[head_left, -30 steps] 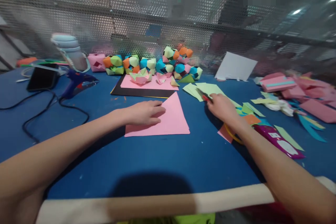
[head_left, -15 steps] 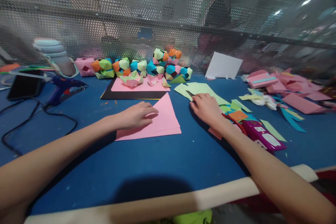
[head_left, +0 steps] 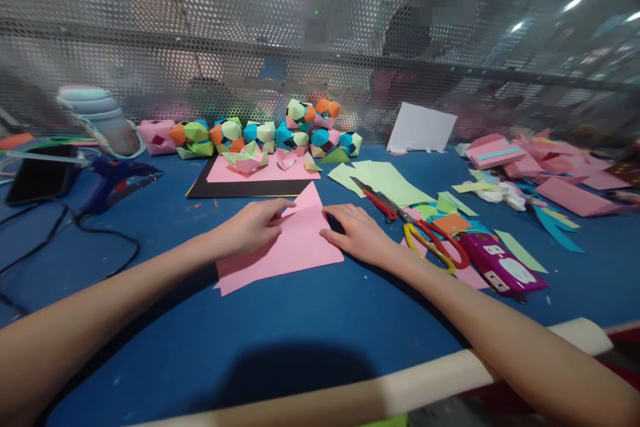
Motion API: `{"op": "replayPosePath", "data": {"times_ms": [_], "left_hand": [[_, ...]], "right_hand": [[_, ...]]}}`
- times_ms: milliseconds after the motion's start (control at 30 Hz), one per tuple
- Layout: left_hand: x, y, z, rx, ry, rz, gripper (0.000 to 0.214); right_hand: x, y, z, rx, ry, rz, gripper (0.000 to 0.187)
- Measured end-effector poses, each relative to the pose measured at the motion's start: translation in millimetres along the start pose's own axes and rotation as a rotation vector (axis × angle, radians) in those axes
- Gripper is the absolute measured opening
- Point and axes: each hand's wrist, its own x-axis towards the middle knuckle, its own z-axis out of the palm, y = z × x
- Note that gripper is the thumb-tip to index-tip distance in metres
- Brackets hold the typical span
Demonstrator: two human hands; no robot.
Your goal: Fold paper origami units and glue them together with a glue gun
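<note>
A folded sheet of pink paper (head_left: 300, 240) lies on the blue table, its pointed top facing away from me and its layers slightly apart at the lower left corner. My left hand (head_left: 253, 230) grips the left side of this paper, with the thumb on top and the index finger along the slanted edge. At the right edge, my right hand (head_left: 357, 233) rests with thumb and fingers apart, fingertips touching or very near the paper. Scissors (head_left: 400, 213) with red and yellow handles lie just beyond my right hand, over green paper (head_left: 390, 180) and scraps.
Folded paper balls (head_left: 227, 137) line the mesh wall. Before them lie pink paper pieces (head_left: 247, 159) on a black sheet (head_left: 200, 187). A glue gun (head_left: 107, 180), phone (head_left: 43, 173) and bottle (head_left: 103, 120) stand left. A purple packet (head_left: 503, 263) and pink pieces (head_left: 555, 157) are right.
My right hand has come away from the scissors and moved left to the pink paper's edge. The paper has turned slightly, and its lower left corner sits nearer me.
</note>
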Motion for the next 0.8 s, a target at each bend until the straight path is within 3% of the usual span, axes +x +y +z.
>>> {"op": "replayPosePath", "data": {"times_ms": [167, 333, 500, 667, 800], "left_hand": [[0, 4, -9.0, -0.264, 0.122, -0.020, 0.044], [0, 14, -15.1, -0.527, 0.206, -0.105, 0.042], [2, 10, -17.6, -0.599, 0.413, -0.177, 0.028], [6, -4, -15.2, -0.558, 0.358, -0.321, 0.024], [7, -14, -7.6, -0.398, 0.316, -0.306, 0.027]], "right_hand": [[1, -3, -5, 0.417, 0.105, 0.182, 0.046], [2, -6, -19, 0.867, 0.088, 0.336, 0.022], [0, 13, -39, 0.984, 0.345, 0.476, 0.017], [0, 36, -50, 1.091, 0.540, 0.605, 0.009], [1, 50, -58, 1.151, 0.686, 0.644, 0.013]]}}
